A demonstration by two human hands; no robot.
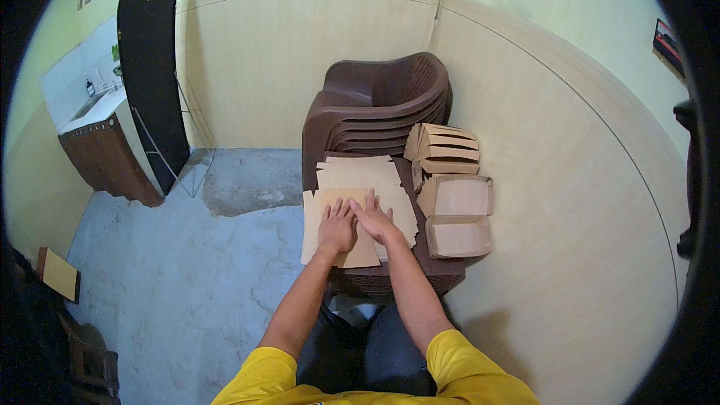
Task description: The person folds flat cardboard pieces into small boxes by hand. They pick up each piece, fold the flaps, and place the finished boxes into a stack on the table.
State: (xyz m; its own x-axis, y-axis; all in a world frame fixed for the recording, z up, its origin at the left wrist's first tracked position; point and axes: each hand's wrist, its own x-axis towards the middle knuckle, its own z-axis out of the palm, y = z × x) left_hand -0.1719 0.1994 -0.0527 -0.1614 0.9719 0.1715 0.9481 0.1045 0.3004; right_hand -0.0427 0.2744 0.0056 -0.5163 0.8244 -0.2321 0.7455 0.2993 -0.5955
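Note:
Both of my hands press flat on a tan cardboard sheet [315,232] lying on top of a spread pile of flat cardboard blanks [360,174] on a dark brown surface [442,270] in front of me. My left hand [337,226] lies palm down with fingers apart on the sheet's middle. My right hand [374,218] rests beside it, fingers spread, overlapping the left hand's edge. Neither hand grips anything that I can see.
An open folded cardboard box [457,216] lies to the right of the pile, with a stack of folded boxes [444,148] behind it. Stacked brown plastic chairs [379,105] stand beyond. A wall runs close on the right. A black board [150,67] and a counter [101,150] stand at left.

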